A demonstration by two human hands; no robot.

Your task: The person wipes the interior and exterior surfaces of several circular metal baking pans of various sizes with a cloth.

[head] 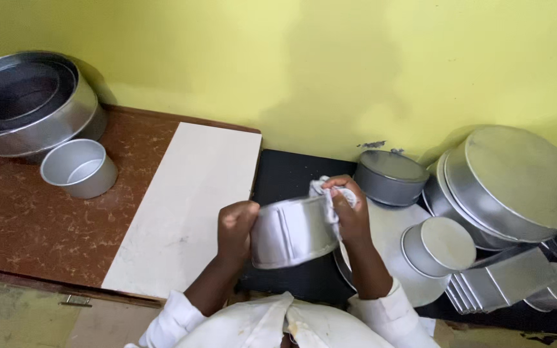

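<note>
One head-worn view, looking steeply down and forward toward the yellow wall (330, 71). Close range: hands at frame centre, worktop (33, 212) filling the lower half. No second view.

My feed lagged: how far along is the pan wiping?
Done, as it looks: upright round pans and a small pan stand at left. In hand: left hand holds a metal pan while right hand rubs it with a white cloth. Seemingly left: upturned pans at right.
</note>
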